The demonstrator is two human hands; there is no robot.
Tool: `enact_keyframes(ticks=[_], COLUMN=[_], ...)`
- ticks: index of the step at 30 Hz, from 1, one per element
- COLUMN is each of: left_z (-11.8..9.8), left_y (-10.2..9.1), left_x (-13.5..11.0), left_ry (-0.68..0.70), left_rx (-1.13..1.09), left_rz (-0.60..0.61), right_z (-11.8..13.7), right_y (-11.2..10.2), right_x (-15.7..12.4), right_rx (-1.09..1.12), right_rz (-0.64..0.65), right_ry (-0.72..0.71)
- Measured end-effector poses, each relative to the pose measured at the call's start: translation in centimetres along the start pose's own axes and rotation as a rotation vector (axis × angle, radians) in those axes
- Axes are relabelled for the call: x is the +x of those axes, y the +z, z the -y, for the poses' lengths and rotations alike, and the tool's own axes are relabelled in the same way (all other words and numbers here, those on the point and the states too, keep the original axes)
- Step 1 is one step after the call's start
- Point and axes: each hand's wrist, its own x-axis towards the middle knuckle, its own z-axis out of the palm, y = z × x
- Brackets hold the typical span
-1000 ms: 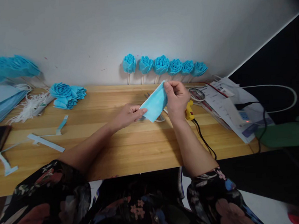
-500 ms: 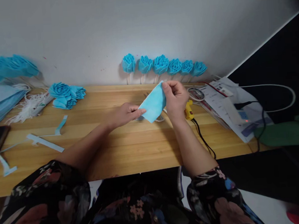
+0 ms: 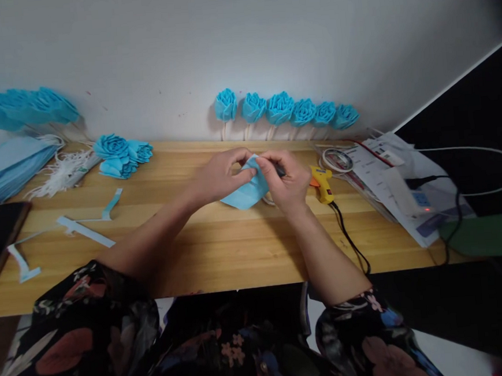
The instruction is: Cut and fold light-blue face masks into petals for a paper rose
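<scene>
A light blue sheet of thin fabric-like material (image 3: 246, 194) is held above the wooden table between both my hands. My left hand (image 3: 226, 175) pinches its upper edge, thumb in front and fingers behind. Close beside it, my right hand (image 3: 285, 179) grips the same edge with thumb and bent fingers. The sheet's lower part hangs down below the hands, tapering to a corner. Just right of my right hand lies a yellow glue gun (image 3: 322, 183) with a black cord. Part of a ring-shaped thing shows behind the sheet.
Several blue flowers on sticks (image 3: 280, 109) lean against the wall. More blue flowers (image 3: 118, 155) lie at left, near stacked face masks (image 3: 14, 163), cut strips (image 3: 84, 231) and a phone (image 3: 1, 242). A tape roll (image 3: 337, 161), papers (image 3: 428, 229) and a power strip (image 3: 405, 190) are at right.
My hands have come together at the sheet's upper edge; my left hand moved up from its lower left corner. The sheet has turned and sits lower. The whole view shifted slightly.
</scene>
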Motion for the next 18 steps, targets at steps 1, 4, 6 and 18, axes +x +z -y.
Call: enact_keyframes(ticks=[1,4,6,18], left_z=[0.0,0.0,0.1,2.2], left_y=[0.2,0.5,0.6,0.4], left_x=[0.0,-0.2,-0.4,0.5], left_ry=[-0.012,-0.033,-0.042,-0.083], left_rx=[0.013,0.01,-0.031,-0.536], left_rz=[0.002,0.01,0.007,-0.338], right_z=[0.0,-0.2,-0.3,-1.4], right_y=[0.0,0.0,0.1,1.5], right_x=[0.0,0.0,0.0,0.4], right_rx=[-0.016,-0.051,-0.039,0.483], right_rz=[0.029,0.098,0.112,0.305], right_ry=[-0.01,-0.037,-0.044,0.456])
